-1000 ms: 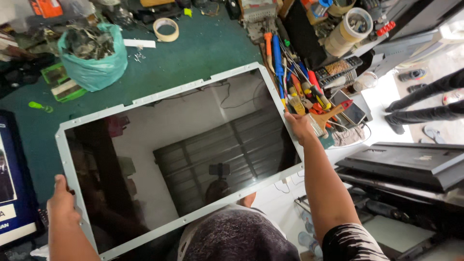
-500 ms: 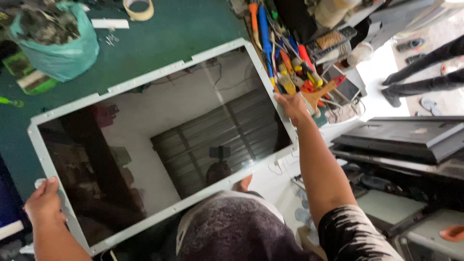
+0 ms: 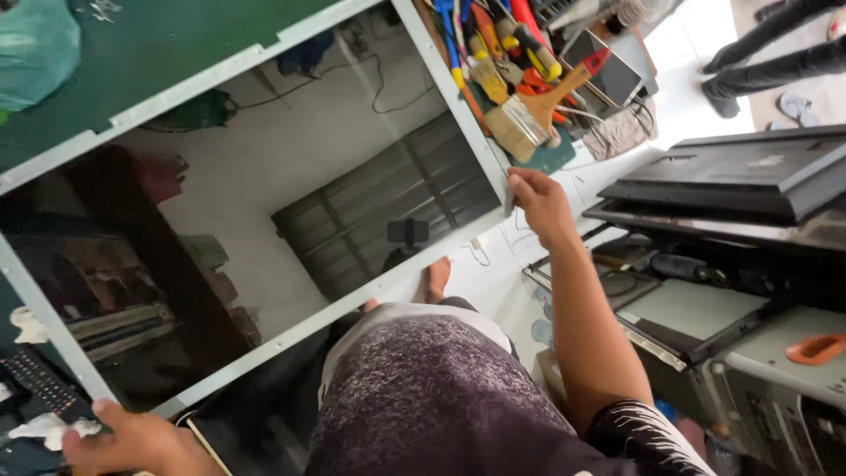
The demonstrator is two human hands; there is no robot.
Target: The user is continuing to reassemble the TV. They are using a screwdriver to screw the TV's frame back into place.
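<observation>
My left hand [image 3: 132, 439] and right hand [image 3: 538, 201] are clamped on opposite corners of the display panel [image 3: 256, 203], held above the green bench [image 3: 159, 53] — a twist could crack it.

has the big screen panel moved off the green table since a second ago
Yes. The screen panel, held by the left hand and right hand, has slid toward the person, away from the green bag.
</observation>
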